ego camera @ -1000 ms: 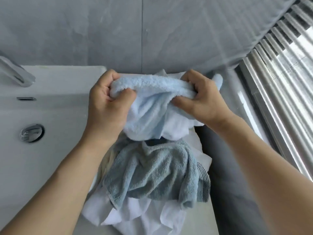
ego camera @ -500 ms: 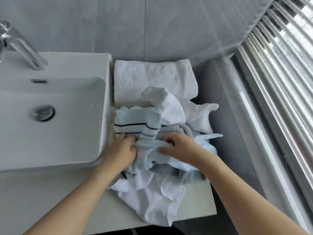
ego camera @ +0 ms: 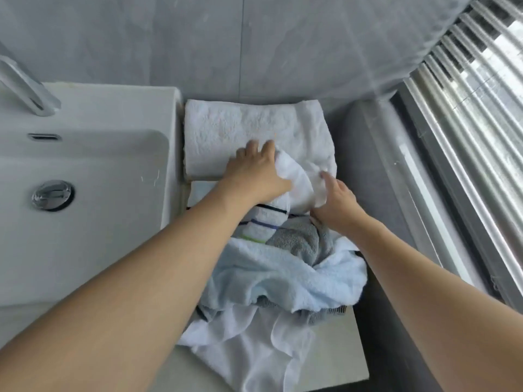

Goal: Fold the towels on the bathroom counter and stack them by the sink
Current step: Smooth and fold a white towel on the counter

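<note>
The left hand and right hand are both grasping a white towel atop the unfolded pile beside the sink, overlapping the folded towel. It is looking soft, light and limp; gripping at corners is advisable.

Folded towel right of sink, behind the loose towel heap

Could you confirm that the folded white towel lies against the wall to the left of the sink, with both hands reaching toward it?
Not quite: the head view shows the folded white towel to the right of the sink, not the left. It does lie against the wall, with the left hand and right hand reaching toward it.
</note>
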`<state>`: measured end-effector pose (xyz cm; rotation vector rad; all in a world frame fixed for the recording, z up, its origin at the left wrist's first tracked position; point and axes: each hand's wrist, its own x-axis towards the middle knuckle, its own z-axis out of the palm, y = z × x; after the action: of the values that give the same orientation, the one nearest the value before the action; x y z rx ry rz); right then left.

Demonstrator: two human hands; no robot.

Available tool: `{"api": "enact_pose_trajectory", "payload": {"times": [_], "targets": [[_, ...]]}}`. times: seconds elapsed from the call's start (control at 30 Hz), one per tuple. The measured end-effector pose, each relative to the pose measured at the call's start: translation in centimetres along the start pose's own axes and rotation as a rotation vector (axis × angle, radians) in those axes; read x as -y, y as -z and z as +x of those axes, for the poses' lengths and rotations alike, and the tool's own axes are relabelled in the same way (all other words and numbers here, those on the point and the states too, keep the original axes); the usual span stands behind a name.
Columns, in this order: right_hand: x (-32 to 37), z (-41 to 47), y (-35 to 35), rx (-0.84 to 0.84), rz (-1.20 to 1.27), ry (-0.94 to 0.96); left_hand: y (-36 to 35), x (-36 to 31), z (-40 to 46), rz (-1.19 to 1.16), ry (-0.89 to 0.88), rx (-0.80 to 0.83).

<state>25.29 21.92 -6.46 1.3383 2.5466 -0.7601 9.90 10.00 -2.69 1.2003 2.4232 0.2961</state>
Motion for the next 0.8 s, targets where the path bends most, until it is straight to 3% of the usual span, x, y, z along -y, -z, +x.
{"api": "enact_pose_trajectory", "payload": {"times": [0.07, 0.13, 0.23, 0.37, 0.47, 0.53, 0.6, 0.67, 0.73, 0.8], "targets": [[-0.7, 1.0, -0.5, -0.004, -0.061, 0.004, -0.5, 0.3, 0.8, 0.013, 0.061, 0.171], [-1.1, 1.7, -0.4, -0.039, -0.043, 0.055, -0.2, 1.3, 0.6, -0.185, 0.063, 0.152], [0.0, 1.3, 1.5, -0.126, 0.174, 0.082, 2.2, 1.7, -0.8, -0.421, -0.03, -0.093], [3.3, -1.9, 4.6, -0.369, 0.484, 0.259, 7.3, 0.2, -5.1, -0.591, -0.232, -0.446], [5.4, -5.7, 5.7, -0.445, 0.644, 0.408, 9.3, 0.9, -9.1, -0.682, -0.281, -0.601], [6.0, -7.6, 4.7, -0.383, 0.61, 0.445, 8.5, 2.3, -11.1, -0.678, -0.248, -0.627], [6.3, -8.4, 2.6, -0.172, 0.474, 0.386, 5.8, 4.3, -11.7, -0.596, -0.096, -0.549], [6.7, -8.6, -0.3, 0.07, 0.294, 0.255, 1.6, 6.2, -11.3, -0.322, 0.112, -0.284], [7.0, -8.5, -3.5, 0.11, 0.069, 0.251, -3.0, 7.3, -11.2, -0.083, 0.229, -0.013], [7.3, -8.0, -5.8, 0.019, -0.067, 0.321, -6.2, 8.1, -11.1, -0.041, 0.249, 0.007]]}}
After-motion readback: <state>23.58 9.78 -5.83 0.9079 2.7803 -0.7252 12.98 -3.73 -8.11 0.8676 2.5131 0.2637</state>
